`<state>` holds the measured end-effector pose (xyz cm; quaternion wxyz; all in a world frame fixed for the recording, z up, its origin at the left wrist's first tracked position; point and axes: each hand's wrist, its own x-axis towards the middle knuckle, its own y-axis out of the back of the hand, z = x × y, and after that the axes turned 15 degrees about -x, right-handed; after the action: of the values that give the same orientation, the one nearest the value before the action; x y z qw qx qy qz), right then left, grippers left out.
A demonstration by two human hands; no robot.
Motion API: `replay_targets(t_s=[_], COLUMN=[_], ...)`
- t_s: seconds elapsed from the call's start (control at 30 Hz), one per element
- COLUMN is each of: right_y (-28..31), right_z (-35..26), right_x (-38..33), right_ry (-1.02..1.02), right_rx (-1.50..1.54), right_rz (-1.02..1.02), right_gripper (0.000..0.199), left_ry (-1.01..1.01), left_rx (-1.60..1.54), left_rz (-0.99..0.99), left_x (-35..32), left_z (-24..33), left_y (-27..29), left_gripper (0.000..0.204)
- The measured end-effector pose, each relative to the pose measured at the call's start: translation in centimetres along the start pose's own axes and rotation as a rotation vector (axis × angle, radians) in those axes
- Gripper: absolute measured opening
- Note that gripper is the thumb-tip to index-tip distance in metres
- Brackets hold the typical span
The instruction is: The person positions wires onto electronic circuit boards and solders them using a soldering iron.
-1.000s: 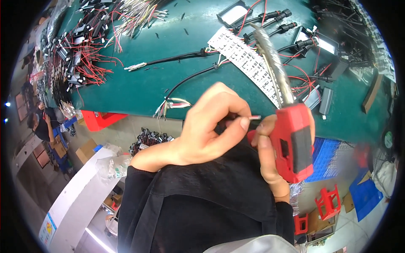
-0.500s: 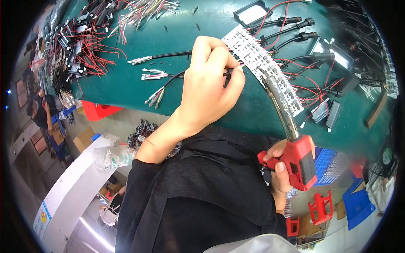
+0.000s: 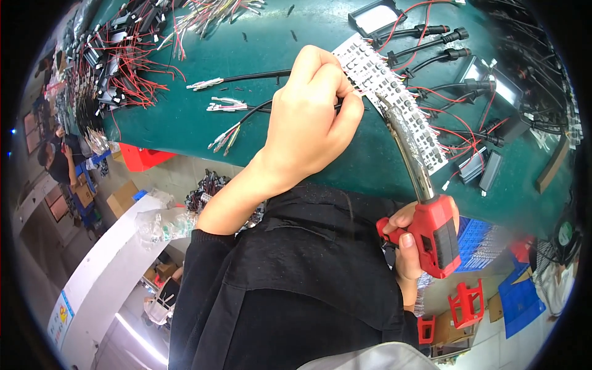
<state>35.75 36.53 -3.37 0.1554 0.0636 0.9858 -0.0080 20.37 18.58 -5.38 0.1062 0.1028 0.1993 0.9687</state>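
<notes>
While the right hand (image 3: 414, 237) grips the red soldering gun (image 3: 431, 228), the left hand (image 3: 314, 117) pinches a wire (image 3: 259, 76).

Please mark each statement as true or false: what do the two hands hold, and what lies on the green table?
1. The right hand holds a red soldering iron. True.
2. The left hand rests on the floor. False: it is over the green table, at a black cable.
3. A white component strip lies on the table. True.
4. The table mat is yellow. False: it is green.
5. Red wires are piled at the table's left. True.
</notes>
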Motion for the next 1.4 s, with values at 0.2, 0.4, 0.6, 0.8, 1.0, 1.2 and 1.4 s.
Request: replay_targets(t_s=[0.2, 0.4, 0.6, 0.8, 1.0, 1.2, 1.4], right_y=[-0.1, 0.1, -0.2, -0.2, 0.0, -0.2, -0.4], right_z=[-0.1, -0.1, -0.2, -0.4, -0.3, -0.2, 0.0], right_x=[0.1, 0.0, 0.0, 0.2, -0.1, -0.1, -0.1], right_ry=[0.018, -0.014, 0.021, 0.03, -0.033, -0.005, -0.014], right_rx=[-0.002, -0.016, 0.011, -0.023, -0.029, -0.129, -0.091], right_rz=[0.008, 0.002, 0.059, 0.013, 0.029, -0.034, 0.006], right_gripper=[0.071, 0.068, 0.069, 0.069, 0.068, 0.068, 0.069], left_ry=[-0.029, -0.007, 0.091, 0.06, 0.019, -0.067, -0.075], left_rx=[0.022, 0.046, -0.154, -0.187, -0.111, -0.007, 0.02], left_rz=[-0.037, -0.004, -0.013, 0.0, 0.003, 0.058, 0.037], left_x=[0.3, -0.1, -0.4, -0.3, 0.1, 0.2, 0.3], left_z=[-0.2, 0.1, 0.0, -0.4, -0.3, -0.5, -0.4], left_y=[0.3, 0.1, 0.9, 0.7, -0.3, -0.2, -0.3], left_gripper=[0.009, 0.007, 0.008, 0.008, 0.01, 0.012, 0.014])
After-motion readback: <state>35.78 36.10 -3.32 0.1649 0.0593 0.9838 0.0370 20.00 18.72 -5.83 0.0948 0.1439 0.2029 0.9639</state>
